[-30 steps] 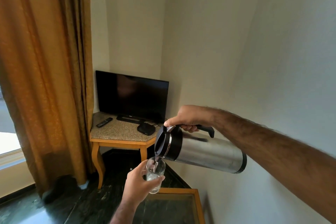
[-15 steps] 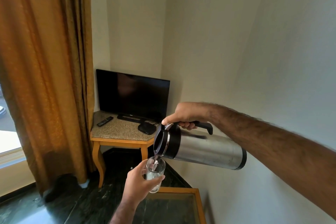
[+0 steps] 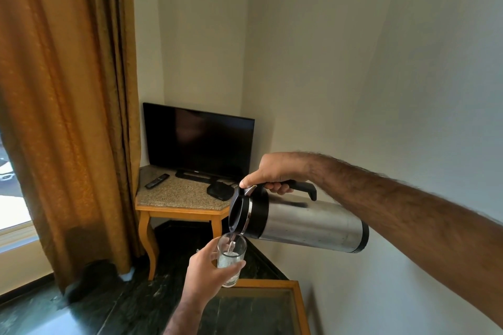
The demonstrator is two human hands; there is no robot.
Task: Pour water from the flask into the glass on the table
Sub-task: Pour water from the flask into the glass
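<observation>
right hand [image 3: 275,171] grips tipped flask [image 3: 307,221] | left hand [image 3: 206,270] grips glass [image 3: 230,258] above table edge [image 3: 261,282]

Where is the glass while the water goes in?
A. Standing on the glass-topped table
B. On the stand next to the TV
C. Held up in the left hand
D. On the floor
C: the left hand grips the glass in the air, under the tilted flask, above the table.

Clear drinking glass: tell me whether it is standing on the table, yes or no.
No: the left hand holds the clear drinking glass in the air above the wood-framed glass-topped table.
</observation>
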